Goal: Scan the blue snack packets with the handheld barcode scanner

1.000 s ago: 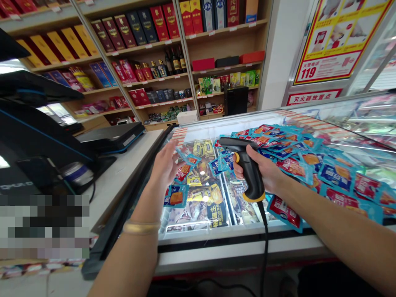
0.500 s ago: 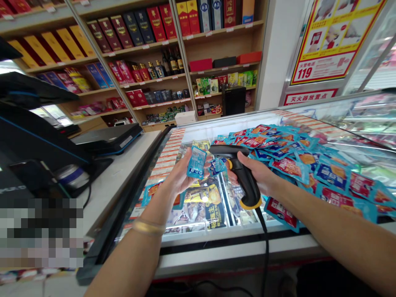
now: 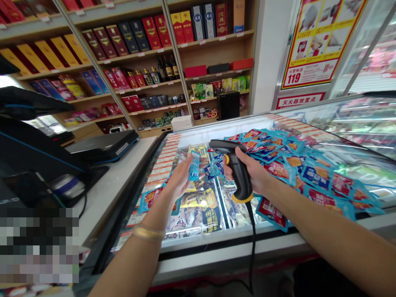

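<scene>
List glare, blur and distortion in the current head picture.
Head view: white glare spot over the yellow packages; head view: print on the packet in the left hand too soft to read; head view: shelf uprights lean, likely wide-angle distortion.

gap: held packet (image 3: 194, 166) to scanner (image 3: 240, 175), slim; obstacles: packet heap (image 3: 278, 152), hanging cable (image 3: 253, 239)

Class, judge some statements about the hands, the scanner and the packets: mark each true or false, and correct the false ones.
1. The right hand grips a black-and-yellow scanner. True.
2. The left hand holds a yellow packet. False: it holds a light-blue packet.
3. A gold-coloured bracelet circles the left wrist. True.
4. The scanner is cordless. False: a black cable runs from its handle.
5. The big heap of packets lies right of the scanner. True.
</scene>
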The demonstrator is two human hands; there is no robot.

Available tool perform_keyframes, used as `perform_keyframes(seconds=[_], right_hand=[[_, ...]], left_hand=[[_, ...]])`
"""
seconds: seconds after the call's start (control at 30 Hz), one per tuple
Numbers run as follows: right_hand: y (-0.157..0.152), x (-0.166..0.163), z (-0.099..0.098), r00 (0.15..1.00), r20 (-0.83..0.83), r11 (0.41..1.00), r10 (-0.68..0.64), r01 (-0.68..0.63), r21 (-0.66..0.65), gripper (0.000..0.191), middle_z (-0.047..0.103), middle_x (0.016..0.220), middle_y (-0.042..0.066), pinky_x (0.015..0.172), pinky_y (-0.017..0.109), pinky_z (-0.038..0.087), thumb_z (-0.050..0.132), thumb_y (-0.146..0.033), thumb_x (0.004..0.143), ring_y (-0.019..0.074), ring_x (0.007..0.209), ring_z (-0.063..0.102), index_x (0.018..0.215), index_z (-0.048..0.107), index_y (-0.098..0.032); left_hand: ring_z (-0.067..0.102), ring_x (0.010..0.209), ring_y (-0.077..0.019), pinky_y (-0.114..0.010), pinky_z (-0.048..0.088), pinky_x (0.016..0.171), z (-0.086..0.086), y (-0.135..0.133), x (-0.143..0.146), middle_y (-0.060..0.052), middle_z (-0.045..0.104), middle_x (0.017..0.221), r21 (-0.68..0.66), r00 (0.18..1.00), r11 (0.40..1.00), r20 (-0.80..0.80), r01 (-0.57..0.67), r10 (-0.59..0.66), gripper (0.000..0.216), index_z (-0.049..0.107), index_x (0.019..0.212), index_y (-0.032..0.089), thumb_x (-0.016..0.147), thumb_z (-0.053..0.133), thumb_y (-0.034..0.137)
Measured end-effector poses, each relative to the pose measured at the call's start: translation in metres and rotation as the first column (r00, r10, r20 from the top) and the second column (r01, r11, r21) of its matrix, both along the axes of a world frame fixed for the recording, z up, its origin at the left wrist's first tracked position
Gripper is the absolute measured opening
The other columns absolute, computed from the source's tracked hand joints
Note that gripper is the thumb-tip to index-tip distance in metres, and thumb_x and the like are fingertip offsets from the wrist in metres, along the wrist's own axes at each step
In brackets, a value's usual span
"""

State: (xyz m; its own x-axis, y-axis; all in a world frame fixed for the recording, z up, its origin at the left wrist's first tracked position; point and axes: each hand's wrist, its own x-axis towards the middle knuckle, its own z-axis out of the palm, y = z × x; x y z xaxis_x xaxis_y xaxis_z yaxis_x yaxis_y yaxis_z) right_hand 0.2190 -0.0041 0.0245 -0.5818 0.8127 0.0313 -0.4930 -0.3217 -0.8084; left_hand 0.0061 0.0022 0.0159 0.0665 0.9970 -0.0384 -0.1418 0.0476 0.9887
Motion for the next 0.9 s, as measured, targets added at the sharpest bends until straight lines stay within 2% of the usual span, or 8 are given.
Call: perform_keyframes(seconds=[0.17, 0.27, 0.37, 0.47, 0.53, 0.67, 0.8, 0.9], right_hand=[[0.006, 0.027, 0.03, 0.988, -0.077, 0.988, -0.132, 0.137, 0.072, 0.042, 0.051, 0.06, 0.001, 0.052, 0.026, 0.041, 0.057, -0.061, 0.081, 0.0134, 0.055, 0.046, 0.077, 0.055, -0.019], [0.01, 0.054, 0.042, 0.967, -0.077, 0.964, -0.242, 0.249, 0.098, 0.044, 0.048, 0.06, 0.0, 0.052, 0.027, 0.041, 0.054, -0.063, 0.082, 0.0129, 0.053, 0.045, 0.078, 0.055, -0.02], [0.014, 0.081, 0.045, 0.942, -0.064, 0.935, -0.329, 0.334, 0.116, 0.044, 0.048, 0.06, 0.0, 0.052, 0.027, 0.041, 0.053, -0.064, 0.083, 0.0125, 0.052, 0.044, 0.08, 0.056, -0.02], [0.014, 0.102, 0.038, 0.92, -0.043, 0.914, -0.389, 0.391, 0.111, 0.043, 0.049, 0.061, 0.001, 0.051, 0.028, 0.042, 0.053, -0.064, 0.082, 0.0133, 0.053, 0.045, 0.08, 0.056, -0.021], [0.013, 0.111, 0.032, 0.911, -0.038, 0.906, -0.41, 0.412, 0.094, 0.043, 0.049, 0.061, 0.001, 0.051, 0.028, 0.043, 0.054, -0.063, 0.082, 0.0139, 0.054, 0.045, 0.079, 0.056, -0.021], [0.012, 0.118, 0.022, 0.913, -0.023, 0.91, -0.408, 0.409, 0.07, 0.044, 0.05, 0.061, 0.001, 0.049, 0.027, 0.042, 0.055, -0.064, 0.081, 0.0139, 0.053, 0.046, 0.079, 0.057, -0.02], [0.012, 0.115, 0.02, 0.914, -0.011, 0.912, -0.406, 0.406, 0.051, 0.044, 0.049, 0.062, 0.001, 0.05, 0.028, 0.042, 0.055, -0.065, 0.08, 0.0144, 0.053, 0.045, 0.081, 0.057, -0.02], [0.01, 0.109, 0.023, 0.922, -0.01, 0.92, -0.388, 0.388, 0.06, 0.044, 0.05, 0.062, 0.001, 0.048, 0.027, 0.041, 0.057, -0.065, 0.079, 0.0143, 0.054, 0.046, 0.083, 0.057, -0.021]], left_hand=[[0.06, 0.116, -0.0278, -0.042, 0.052, 0.093, 0.014, 0.02, 0.037, -0.01, 0.065, 0.125, 0.247, 0.958, 0.969, -0.28, 0.002, 0.069, 0.056, 0.061, 0.125, 0.02, 0.082, 0.06, 0.056], [0.055, 0.122, -0.0282, -0.043, 0.043, 0.104, 0.023, 0.035, 0.071, -0.011, 0.061, 0.131, 0.431, 0.838, 0.897, -0.522, 0.1, 0.157, 0.055, 0.058, 0.129, 0.017, 0.084, 0.06, 0.048], [0.052, 0.125, -0.0285, -0.043, 0.038, 0.107, 0.026, 0.048, 0.106, -0.013, 0.058, 0.135, 0.509, 0.694, 0.818, -0.691, 0.267, 0.203, 0.055, 0.056, 0.13, 0.017, 0.084, 0.06, 0.046], [0.051, 0.127, -0.0285, -0.042, 0.037, 0.108, 0.023, 0.059, 0.134, -0.014, 0.058, 0.135, 0.539, 0.608, 0.738, -0.762, 0.404, 0.224, 0.056, 0.053, 0.133, 0.017, 0.085, 0.06, 0.044], [0.048, 0.13, -0.0289, -0.042, 0.034, 0.11, 0.019, 0.065, 0.145, -0.015, 0.056, 0.137, 0.52, 0.554, 0.718, -0.802, 0.463, 0.223, 0.057, 0.051, 0.135, 0.016, 0.086, 0.06, 0.043], [0.046, 0.131, -0.0295, -0.044, 0.033, 0.111, 0.012, 0.07, 0.152, -0.014, 0.056, 0.137, 0.439, 0.488, 0.753, -0.854, 0.49, 0.181, 0.056, 0.05, 0.135, 0.016, 0.088, 0.055, 0.045], [0.046, 0.131, -0.0284, -0.044, 0.032, 0.111, 0.011, 0.065, 0.14, -0.012, 0.056, 0.137, 0.498, 0.553, 0.747, -0.806, 0.441, 0.21, 0.053, 0.053, 0.133, 0.02, 0.087, 0.056, 0.047], [0.048, 0.129, -0.0273, -0.04, 0.034, 0.11, 0.014, 0.057, 0.117, -0.013, 0.056, 0.137, 0.54, 0.566, 0.766, -0.773, 0.349, 0.287, 0.054, 0.054, 0.131, 0.018, 0.086, 0.057, 0.047]])
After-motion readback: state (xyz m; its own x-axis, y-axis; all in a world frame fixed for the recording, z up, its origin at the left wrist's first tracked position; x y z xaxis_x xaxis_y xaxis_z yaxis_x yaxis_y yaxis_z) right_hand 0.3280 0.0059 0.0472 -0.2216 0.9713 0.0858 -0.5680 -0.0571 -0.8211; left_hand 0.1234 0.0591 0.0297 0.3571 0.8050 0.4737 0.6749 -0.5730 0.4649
